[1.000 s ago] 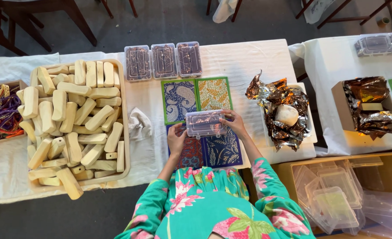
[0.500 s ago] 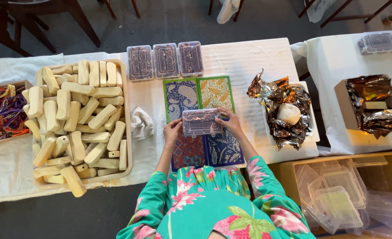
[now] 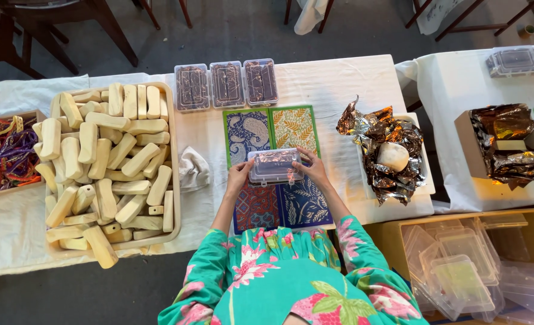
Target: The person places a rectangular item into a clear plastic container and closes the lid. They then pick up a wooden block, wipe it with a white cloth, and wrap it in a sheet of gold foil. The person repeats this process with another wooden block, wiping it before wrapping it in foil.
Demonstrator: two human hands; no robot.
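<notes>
The person is gripping a clear plastic box [image 3: 274,166] from both ends, left hand [image 3: 239,176] at nine o'clock and right hand [image 3: 312,170] at three, over the patterned cards [image 3: 270,129] at the table's middle. The lid may be sitting unevenly; a hard squeeze could pop it, I think, or tip the box onto the cards. Three filled boxes [image 3: 226,85] are standing at twelve o'clock; four cards are lying beneath; one tray of pale bars [image 3: 101,168] is sitting at nine, too many to count; foil wrappers [image 3: 382,150] are heaping at three.
</notes>
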